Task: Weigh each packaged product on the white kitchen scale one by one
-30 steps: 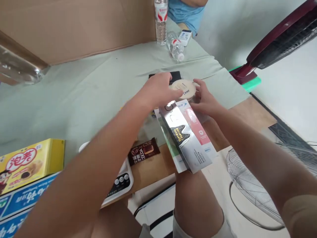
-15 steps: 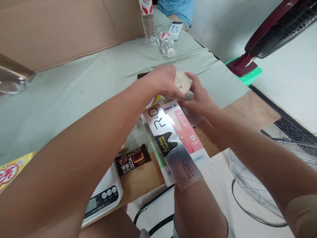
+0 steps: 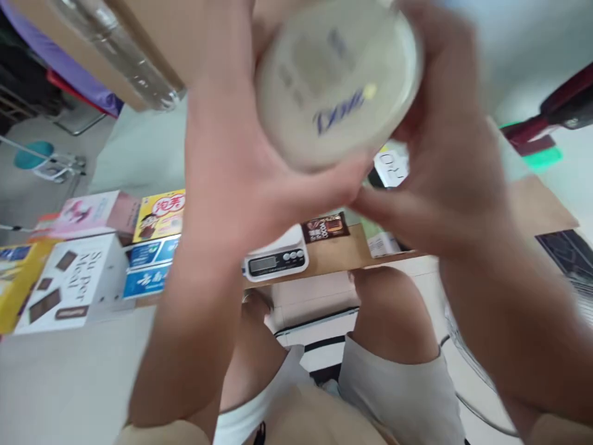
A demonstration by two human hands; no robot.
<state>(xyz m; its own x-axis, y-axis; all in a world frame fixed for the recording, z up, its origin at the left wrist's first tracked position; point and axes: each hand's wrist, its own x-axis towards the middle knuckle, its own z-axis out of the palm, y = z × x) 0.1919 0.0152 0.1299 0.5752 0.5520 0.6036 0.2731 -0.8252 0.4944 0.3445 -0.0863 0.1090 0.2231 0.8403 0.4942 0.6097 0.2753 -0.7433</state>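
A round cream-coloured Dove jar (image 3: 336, 80) fills the top of the view, held up close to the camera with its lid facing me. My left hand (image 3: 241, 167) cups it from the left and below, fingers wrapped under its rim. My right hand (image 3: 440, 161) grips it from the right side, fingers closed round it. Both hands are blurred by motion. Below them, on the table edge, lie a brown cocoa snack packet (image 3: 325, 227) and a white kitchen scale (image 3: 275, 259).
Several boxes stand at the left: a white Super Meal box (image 3: 69, 284), a yellow snack box (image 3: 160, 216), a pink box (image 3: 92, 213) and blue boxes (image 3: 148, 269). A cardboard wall (image 3: 152, 37) rises behind. A red fan (image 3: 565, 108) is at right. My knees (image 3: 389, 309) are below.
Both hands lifted the Dove jar off the table and brought it up close to the camera. The view swung, so the toothpaste boxes are now mostly hidden behind my hands.
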